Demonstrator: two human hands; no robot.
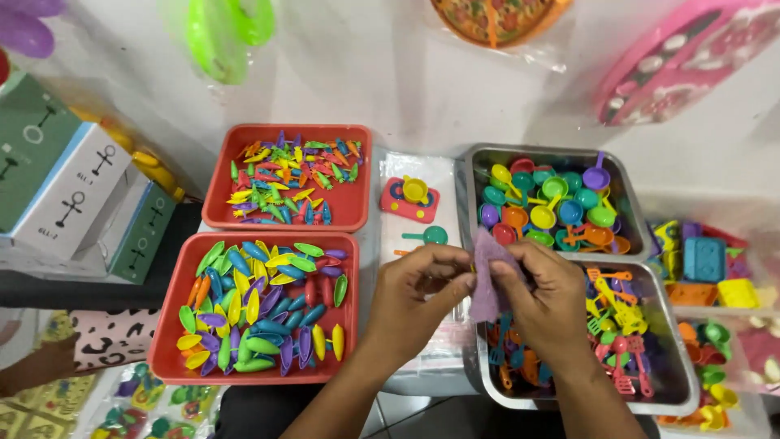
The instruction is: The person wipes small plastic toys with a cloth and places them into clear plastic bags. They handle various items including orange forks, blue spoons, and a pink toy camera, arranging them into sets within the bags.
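Single view, worn on the head, looking steeply down and forward at the table [422,106] from close above. Forearms entering from the bottom edge, trays spread left and right, wall-hung toys along the top. No second view to overlap.

A small purple cloth [487,280], soft and crumpled, hangs upright, pinched at its top between both hands.
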